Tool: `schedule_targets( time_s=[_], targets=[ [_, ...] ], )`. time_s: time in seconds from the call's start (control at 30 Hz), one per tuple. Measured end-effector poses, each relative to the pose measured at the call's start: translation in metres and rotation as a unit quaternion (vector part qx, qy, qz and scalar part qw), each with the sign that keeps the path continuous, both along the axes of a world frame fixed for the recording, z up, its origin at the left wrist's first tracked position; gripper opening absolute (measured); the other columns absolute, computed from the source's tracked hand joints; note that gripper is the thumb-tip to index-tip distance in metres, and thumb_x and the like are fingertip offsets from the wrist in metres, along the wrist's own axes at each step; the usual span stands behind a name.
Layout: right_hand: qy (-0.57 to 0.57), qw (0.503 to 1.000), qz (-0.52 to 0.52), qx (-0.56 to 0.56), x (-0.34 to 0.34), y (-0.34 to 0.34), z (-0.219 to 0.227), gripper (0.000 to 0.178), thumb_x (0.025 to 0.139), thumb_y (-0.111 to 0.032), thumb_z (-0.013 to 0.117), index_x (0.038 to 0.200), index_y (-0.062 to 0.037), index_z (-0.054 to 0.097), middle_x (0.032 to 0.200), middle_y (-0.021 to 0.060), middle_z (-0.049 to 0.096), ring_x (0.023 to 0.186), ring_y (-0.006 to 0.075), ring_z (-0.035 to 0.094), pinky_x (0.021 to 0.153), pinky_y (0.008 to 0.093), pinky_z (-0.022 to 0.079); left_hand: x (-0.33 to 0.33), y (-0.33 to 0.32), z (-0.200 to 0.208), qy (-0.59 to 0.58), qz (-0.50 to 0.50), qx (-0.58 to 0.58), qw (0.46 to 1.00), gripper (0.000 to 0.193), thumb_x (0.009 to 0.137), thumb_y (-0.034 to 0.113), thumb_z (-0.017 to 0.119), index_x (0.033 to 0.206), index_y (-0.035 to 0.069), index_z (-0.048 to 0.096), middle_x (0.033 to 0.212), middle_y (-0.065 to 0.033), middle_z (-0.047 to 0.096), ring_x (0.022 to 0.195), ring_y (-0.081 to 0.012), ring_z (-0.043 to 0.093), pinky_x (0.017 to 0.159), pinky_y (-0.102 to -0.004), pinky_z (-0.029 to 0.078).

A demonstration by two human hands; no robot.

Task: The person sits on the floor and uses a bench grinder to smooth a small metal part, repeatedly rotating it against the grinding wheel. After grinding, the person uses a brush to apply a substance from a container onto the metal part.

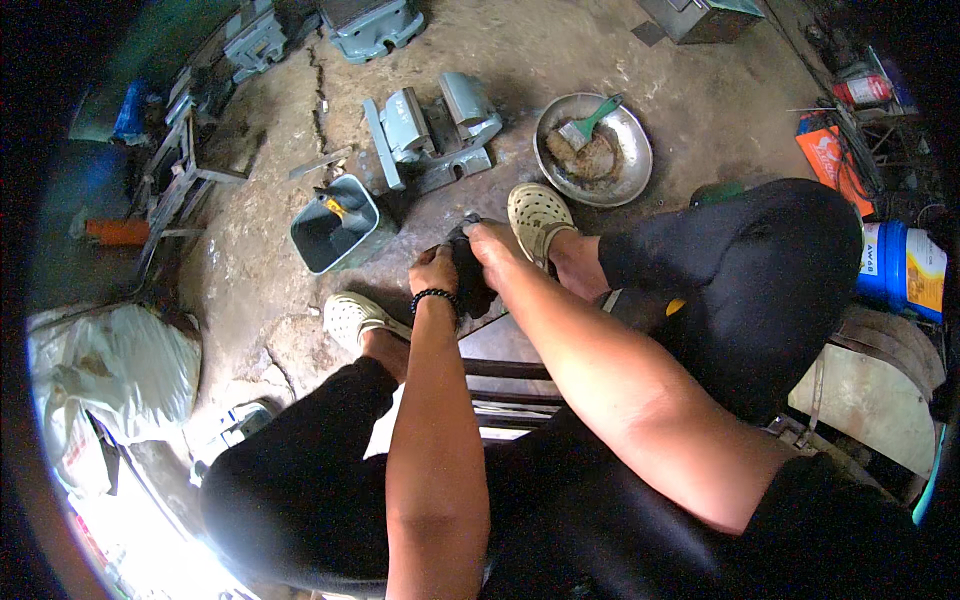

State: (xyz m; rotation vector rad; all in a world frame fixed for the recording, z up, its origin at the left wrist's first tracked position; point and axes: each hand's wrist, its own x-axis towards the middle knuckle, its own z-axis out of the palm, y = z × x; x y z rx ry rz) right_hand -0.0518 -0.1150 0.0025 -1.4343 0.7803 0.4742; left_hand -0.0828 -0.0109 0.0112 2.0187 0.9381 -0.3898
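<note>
My left hand (432, 271), with a dark beaded bracelet at the wrist, is closed on a black cloth (470, 278). My right hand (493, 246) grips the same cloth from its other side, fingers curled. The cloth hangs bunched between my hands, low between my feet. Something small and dark shows at the fingertips, but I cannot make out whether it is cloth or a part wrapped in it. Just ahead and left of my hands stands a grey open container (338, 238) with a yellow-handled tool (334, 207) inside.
A blue-grey bench vise (408, 122) lies ahead on the concrete floor. Right of it, a round metal bowl (640, 172) holds a green-handled paintbrush (592, 118) and brownish residue. More vise bodies (375, 35) sit farther off. A blue bucket (884, 262) stands at far right.
</note>
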Motion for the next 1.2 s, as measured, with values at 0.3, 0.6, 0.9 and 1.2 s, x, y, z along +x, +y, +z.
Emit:
schedule_targets(
  time_s=[0.3, 0.6, 0.9, 1.2],
  targets=[
    [0.11, 0.975, 0.074, -0.178, 0.001, -0.053, 0.028, 0.054, 0.086, -0.037, 0.044, 0.123, -0.0008, 0.058, 0.13, 0.0209, 0.055, 0.119, 0.0327, 0.053, 0.099, 0.0403, 0.04, 0.022, -0.051, 0.057, 0.045, -0.157, 0.052, 0.985, 0.046, 0.084, 0.042, 0.052, 0.112, 0.01, 0.067, 0.121, -0.0172, 0.061, 0.114, -0.0339, 0.058, 0.098, -0.0396, 0.045],
    [0.041, 0.999, -0.007, -0.012, 0.004, -0.071, 0.025, 0.03, 0.085, -0.014, 0.057, 0.11, 0.0036, 0.059, 0.103, 0.0169, 0.066, 0.084, 0.0276, 0.066, 0.076, 0.0391, 0.053, 0.018, -0.051, 0.09, 0.041, -0.155, -0.007, 0.987, 0.043, 0.083, 0.038, 0.057, 0.114, 0.01, 0.067, 0.124, -0.0169, 0.06, 0.116, -0.0329, 0.057, 0.099, -0.0372, 0.045],
    [0.056, 0.992, 0.109, -0.025, 0.026, -0.038, 0.006, 0.036, 0.087, -0.025, 0.063, 0.11, 0.0018, 0.06, 0.106, 0.0184, 0.066, 0.091, 0.0306, 0.064, 0.081, 0.0439, 0.049, 0.021, -0.021, 0.009, -0.033, 0.023, -0.162, 0.986, 0.04, 0.082, 0.036, 0.066, 0.115, 0.014, 0.068, 0.119, -0.0179, 0.063, 0.113, -0.0313, 0.059, 0.097, -0.0366, 0.045],
    [0.01, 0.996, 0.068, -0.048, 0.099, -0.002, -0.018, 0.031, 0.086, -0.025, 0.065, 0.108, -0.0024, 0.062, 0.098, 0.011, 0.065, 0.088, 0.023, 0.058, 0.085, 0.0375, 0.044, 0.1, 0.002, -0.052, -0.002, 0.143, -0.394, 0.908, 0.04, 0.084, 0.029, 0.066, 0.113, 0.0, 0.067, 0.108, -0.0121, 0.068, 0.097, -0.0198, 0.063, 0.086, -0.0306, 0.047]
  ],
)
